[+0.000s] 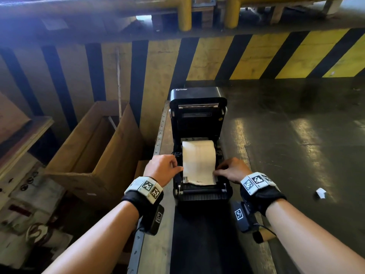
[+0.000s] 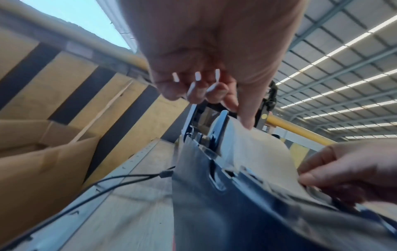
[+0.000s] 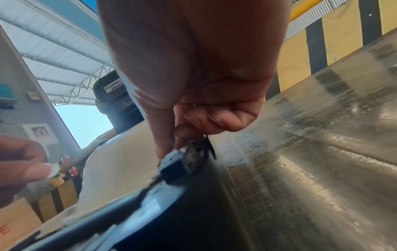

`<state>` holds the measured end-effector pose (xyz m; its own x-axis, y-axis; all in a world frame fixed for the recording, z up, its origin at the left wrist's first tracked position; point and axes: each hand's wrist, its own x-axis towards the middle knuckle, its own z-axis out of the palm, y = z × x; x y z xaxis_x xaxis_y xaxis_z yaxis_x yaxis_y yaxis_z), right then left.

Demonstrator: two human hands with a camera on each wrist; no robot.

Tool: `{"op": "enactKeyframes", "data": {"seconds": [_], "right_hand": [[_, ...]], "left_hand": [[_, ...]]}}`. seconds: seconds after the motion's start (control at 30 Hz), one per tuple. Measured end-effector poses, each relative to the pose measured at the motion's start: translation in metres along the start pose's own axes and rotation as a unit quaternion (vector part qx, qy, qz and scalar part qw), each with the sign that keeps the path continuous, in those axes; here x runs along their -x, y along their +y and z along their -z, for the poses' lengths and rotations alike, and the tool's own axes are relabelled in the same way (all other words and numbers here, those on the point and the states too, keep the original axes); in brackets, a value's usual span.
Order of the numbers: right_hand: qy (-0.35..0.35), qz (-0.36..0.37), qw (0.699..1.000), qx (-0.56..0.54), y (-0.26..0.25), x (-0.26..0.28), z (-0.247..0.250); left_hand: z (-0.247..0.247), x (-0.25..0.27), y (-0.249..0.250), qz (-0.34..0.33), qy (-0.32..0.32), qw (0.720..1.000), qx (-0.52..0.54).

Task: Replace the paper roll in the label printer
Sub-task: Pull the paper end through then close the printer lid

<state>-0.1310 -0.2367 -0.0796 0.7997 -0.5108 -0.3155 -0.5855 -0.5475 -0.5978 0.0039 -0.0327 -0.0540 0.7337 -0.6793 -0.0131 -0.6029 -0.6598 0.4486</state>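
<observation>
A black label printer (image 1: 197, 196) stands on a narrow bench with its lid (image 1: 197, 99) tipped up and back. A white paper roll (image 1: 198, 152) lies in its bay, with a paper strip (image 1: 199, 177) drawn forward over the front roller. My left hand (image 1: 178, 168) pinches the strip's left edge, thumb on top and the other fingers curled (image 2: 240, 112). At the right edge my right hand (image 1: 216, 171) pinches the strip beside the black paper guide (image 3: 174, 164). The strip (image 2: 257, 152) bows up between both hands.
An open cardboard box (image 1: 92, 147) stands left of the bench (image 1: 164, 135). A black mat (image 1: 201, 244) covers the bench in front of the printer. A thin cable (image 2: 128, 180) runs to the printer's left side. A yellow-and-black striped wall (image 1: 256, 56) is behind. White scrap (image 1: 321, 192) on the floor, right.
</observation>
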Motion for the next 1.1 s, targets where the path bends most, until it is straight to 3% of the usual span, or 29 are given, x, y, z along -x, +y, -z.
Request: {"op": "enactKeyframes", "data": {"seconds": [0.07,0.13,0.23,0.33,0.63,0.83,1.1], "right_hand": [[0.050,0.012,0.999,-0.009,0.000,0.004,0.004],[0.076,0.053,0.996,-0.001,-0.006,0.009,0.009],[0.005,0.130,0.990,0.046,-0.016,0.018,0.007],[-0.061,0.144,0.983,0.092,-0.014,0.023,-0.006],[-0.048,0.138,0.983,0.112,-0.008,0.026,-0.018],[-0.015,0.187,0.970,0.152,-0.008,0.034,-0.017],[0.002,0.199,0.970,0.139,-0.001,0.045,-0.018]], "left_hand": [[-0.001,0.010,0.004,-0.077,-0.028,0.996,-0.020],[-0.008,0.015,0.012,-0.111,-0.089,0.989,-0.039],[-0.018,0.014,0.019,-0.129,-0.135,0.980,-0.069],[-0.021,0.011,0.023,-0.129,-0.160,0.975,-0.085],[-0.023,0.002,0.021,-0.160,-0.163,0.969,-0.097],[-0.025,0.004,0.023,-0.168,-0.158,0.969,-0.086],[-0.029,0.016,0.023,-0.181,-0.156,0.969,-0.059]]}}
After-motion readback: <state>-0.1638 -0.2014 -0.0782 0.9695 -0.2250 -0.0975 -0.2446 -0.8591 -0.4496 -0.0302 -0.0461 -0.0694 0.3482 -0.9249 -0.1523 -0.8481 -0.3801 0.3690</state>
